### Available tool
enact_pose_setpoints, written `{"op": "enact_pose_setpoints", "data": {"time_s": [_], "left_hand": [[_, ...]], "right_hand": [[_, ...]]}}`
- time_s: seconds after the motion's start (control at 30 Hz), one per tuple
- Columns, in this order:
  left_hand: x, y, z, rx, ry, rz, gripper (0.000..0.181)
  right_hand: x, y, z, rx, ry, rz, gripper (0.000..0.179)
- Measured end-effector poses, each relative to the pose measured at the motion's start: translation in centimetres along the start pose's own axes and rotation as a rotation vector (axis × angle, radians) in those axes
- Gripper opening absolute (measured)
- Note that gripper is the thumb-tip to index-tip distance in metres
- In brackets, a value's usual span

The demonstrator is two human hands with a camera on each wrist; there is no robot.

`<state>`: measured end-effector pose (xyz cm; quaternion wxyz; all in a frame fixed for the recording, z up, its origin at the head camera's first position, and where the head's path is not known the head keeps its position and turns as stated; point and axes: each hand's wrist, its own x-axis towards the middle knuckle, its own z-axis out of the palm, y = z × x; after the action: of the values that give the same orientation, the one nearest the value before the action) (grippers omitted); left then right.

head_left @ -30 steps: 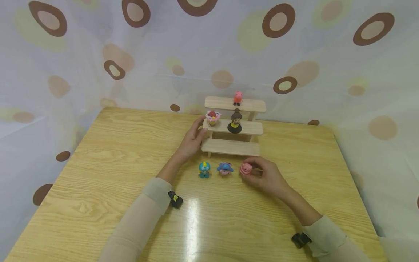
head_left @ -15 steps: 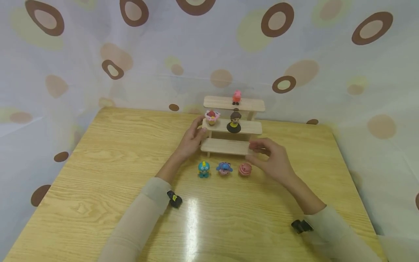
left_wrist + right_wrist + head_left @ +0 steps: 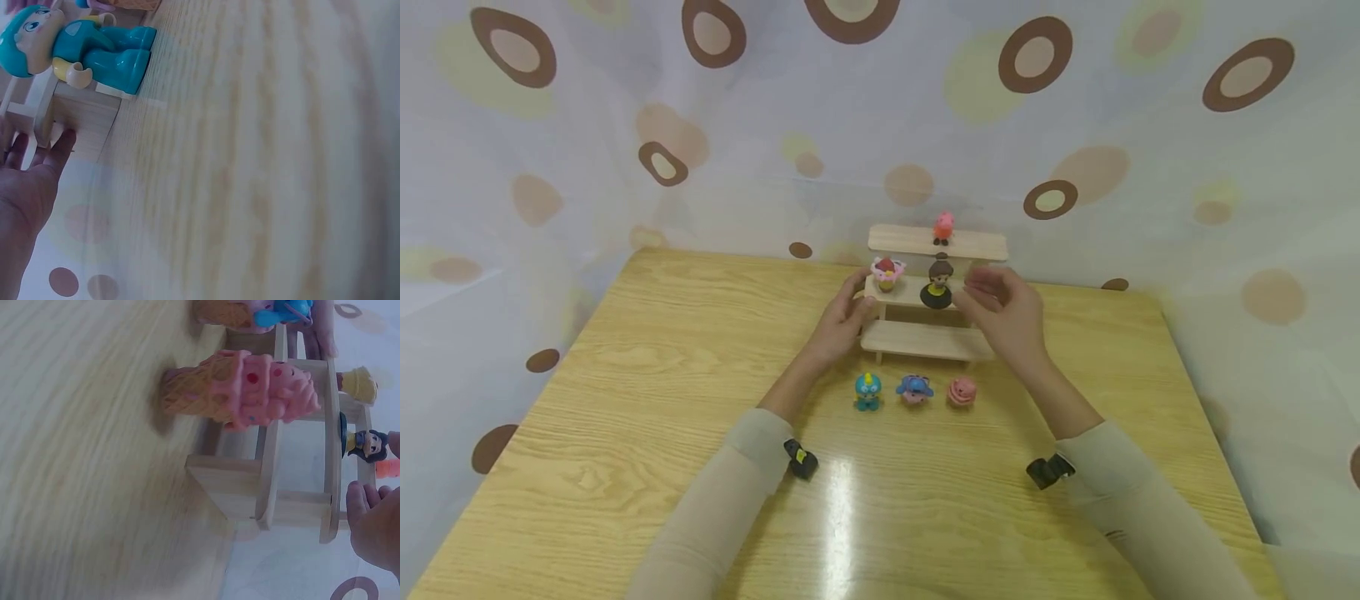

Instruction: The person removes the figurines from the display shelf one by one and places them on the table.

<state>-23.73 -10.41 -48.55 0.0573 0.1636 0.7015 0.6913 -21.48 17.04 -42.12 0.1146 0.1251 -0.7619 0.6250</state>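
A three-tier wooden shelf (image 3: 928, 339) stands toward the back of the table. My left hand (image 3: 838, 327) grips its left end at the middle tier, thumb in front. My right hand (image 3: 1011, 317) is at the right end of that tier, thumb and fingers parted beside a brown-haired doll (image 3: 937, 283) in black and yellow. In the right wrist view, fingertips come close to the doll's head. A toy ice cream cup (image 3: 887, 273) sits at the tier's left, and a pink pig figure (image 3: 943, 229) stands on top.
On the table before the shelf stand a teal-dressed figure (image 3: 100, 53), a blue-topped cone toy (image 3: 914, 389) and a pink ice cream cone toy (image 3: 250, 390) in a row. A spotted curtain (image 3: 737, 200) hangs close behind the shelf.
My right hand has left the pink ice cream cone toy standing on the table and moved up to beside the doll on the middle tier. My left hand has stayed on the shelf.
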Motion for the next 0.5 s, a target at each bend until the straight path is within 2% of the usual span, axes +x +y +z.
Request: {"op": "enact_pose_setpoints", "data": {"time_s": [0.3, 0.5], "left_hand": [[0.0, -0.4, -0.1, 0.013, -0.006, 0.017, 0.051], [0.0, 0.0, -0.2, 0.021, -0.003, 0.012, 0.051]], "right_hand": [[1.6, -0.3, 2.4, -0.045, -0.033, 0.092, 0.048], [2.1, -0.2, 3.3, -0.106, -0.013, 0.09, 0.043]]}}
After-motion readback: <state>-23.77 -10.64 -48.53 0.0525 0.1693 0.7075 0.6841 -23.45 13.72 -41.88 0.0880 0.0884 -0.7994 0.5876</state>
